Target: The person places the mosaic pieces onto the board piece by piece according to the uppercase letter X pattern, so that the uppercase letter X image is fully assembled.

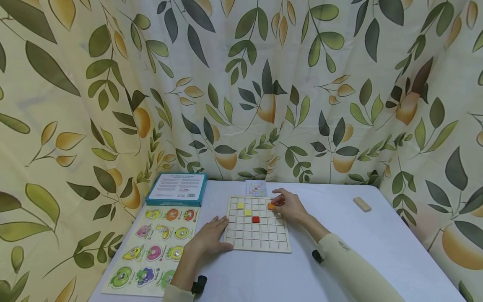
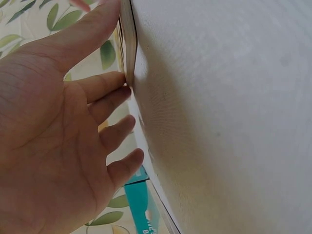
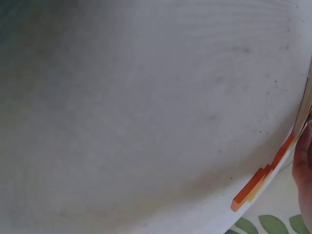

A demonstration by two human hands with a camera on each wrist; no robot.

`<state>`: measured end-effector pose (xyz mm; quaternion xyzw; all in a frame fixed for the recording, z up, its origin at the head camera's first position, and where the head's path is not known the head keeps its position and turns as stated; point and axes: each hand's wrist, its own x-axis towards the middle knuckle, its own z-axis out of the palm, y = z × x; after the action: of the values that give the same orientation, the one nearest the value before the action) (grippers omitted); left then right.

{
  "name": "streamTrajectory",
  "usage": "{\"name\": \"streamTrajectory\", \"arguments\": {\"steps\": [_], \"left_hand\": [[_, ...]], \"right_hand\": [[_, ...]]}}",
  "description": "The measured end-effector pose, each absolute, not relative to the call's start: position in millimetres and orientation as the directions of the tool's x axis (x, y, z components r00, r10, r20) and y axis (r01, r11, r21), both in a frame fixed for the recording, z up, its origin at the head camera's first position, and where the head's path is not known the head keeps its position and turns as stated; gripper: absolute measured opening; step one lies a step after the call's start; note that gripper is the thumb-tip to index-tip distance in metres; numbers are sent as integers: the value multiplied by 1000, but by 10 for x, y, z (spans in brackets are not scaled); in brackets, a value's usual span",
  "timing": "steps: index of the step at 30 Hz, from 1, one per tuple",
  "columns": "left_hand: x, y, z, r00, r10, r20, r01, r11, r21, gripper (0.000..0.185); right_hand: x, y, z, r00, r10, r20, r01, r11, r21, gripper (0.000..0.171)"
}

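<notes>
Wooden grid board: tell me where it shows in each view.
Head: the wooden grid board lies at table centre, between both hands.
Left wrist: only its thin edge shows, top centre, with the left hand and its fingertips against it.
Right wrist: a sliver of its edge at the far right.
Shared landmark: the white table, seen in all three views.

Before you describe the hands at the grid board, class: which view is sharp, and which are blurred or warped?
Head view: evenly lit, sharp on the grid board. Left wrist view: left hand fills the frame, table warped. Right wrist view: mostly blurred white, orange tile soft.
</notes>
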<state>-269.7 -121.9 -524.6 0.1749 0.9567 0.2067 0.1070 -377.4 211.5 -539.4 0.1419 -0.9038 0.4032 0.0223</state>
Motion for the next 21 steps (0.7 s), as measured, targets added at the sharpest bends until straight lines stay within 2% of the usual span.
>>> {"name": "streamTrajectory", "arguments": {"steps": [8,21], "left_hand": [[-2695,-1218,-5244,-917,374,-136,283,854,437,93],[-2702,-1225,-5247,-918,369,-144,277,859,431,93]], "right_hand": [[-3823,2078,-5403,-959,-247,137,-267,636,-724,59],[-3829,2069,-5399,-961,-243,129,-260,648,-716,59]]}}
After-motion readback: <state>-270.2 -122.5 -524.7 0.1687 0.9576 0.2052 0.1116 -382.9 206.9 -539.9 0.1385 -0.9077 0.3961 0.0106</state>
